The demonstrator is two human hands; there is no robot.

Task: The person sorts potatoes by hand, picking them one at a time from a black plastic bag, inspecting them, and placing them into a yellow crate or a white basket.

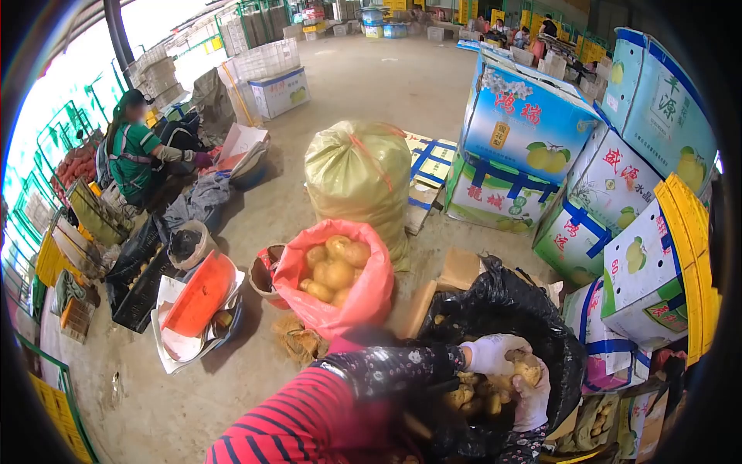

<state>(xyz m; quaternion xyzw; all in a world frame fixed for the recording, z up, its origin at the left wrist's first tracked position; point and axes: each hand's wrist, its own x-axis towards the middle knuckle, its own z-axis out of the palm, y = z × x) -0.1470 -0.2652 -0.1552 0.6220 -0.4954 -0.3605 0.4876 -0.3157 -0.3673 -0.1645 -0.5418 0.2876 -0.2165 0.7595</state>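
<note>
My left hand (491, 354), in a white glove with a dark floral sleeve cover, reaches over a black-lined box and curls against a lumpy yellowish potato (529, 373). From the other side, my right hand (532, 404), also gloved in white, closes round the same potato. Its lower fingers are partly hidden. Beneath both hands, several potatoes (495, 404) lie inside the black plastic liner (495, 298). Left of the box stands an open pink bag (340, 313) holding several larger, smooth potatoes (334, 274).
A tied yellow-green sack (348, 170) stands behind the pink bag. Printed fruit cartons (522, 124) are stacked to the right, beside a yellow crate (690, 263). An orange basin (201, 294) and black crate (143, 286) sit left. Another person (135, 155) is farther back.
</note>
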